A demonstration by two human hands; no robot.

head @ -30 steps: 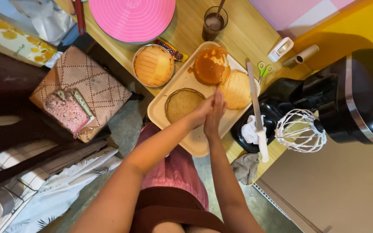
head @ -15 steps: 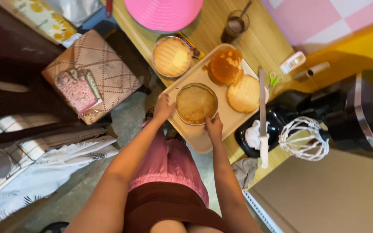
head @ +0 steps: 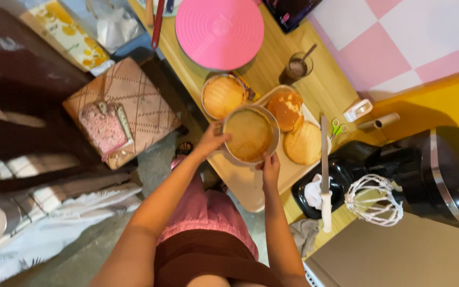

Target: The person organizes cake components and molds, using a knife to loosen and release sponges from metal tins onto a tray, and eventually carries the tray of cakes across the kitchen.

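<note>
A round metal cake pan [head: 249, 134] with a baked cake inside is lifted above the beige tray [head: 251, 186]. My left hand [head: 212, 140] grips its left rim and my right hand [head: 270, 166] grips its lower right rim. On the tray behind the pan lie two unmoulded sponge cakes [head: 296, 127]. A second pan with cake [head: 224, 96] stands on the wooden table just left of the tray.
A pink turntable [head: 220, 32] sits at the table's far end, a glass with a spoon [head: 298, 66] beside it. A long knife [head: 325, 175] rests on the black stand mixer's base, whisk [head: 374, 200] attached. Green scissors [head: 338, 128] lie near the tray. A quilted bag [head: 120, 112] is at the left.
My hands parted from being pressed together, took hold of the pan on the tray at both sides, and raised it towards me. The camera view shifted down and right.
</note>
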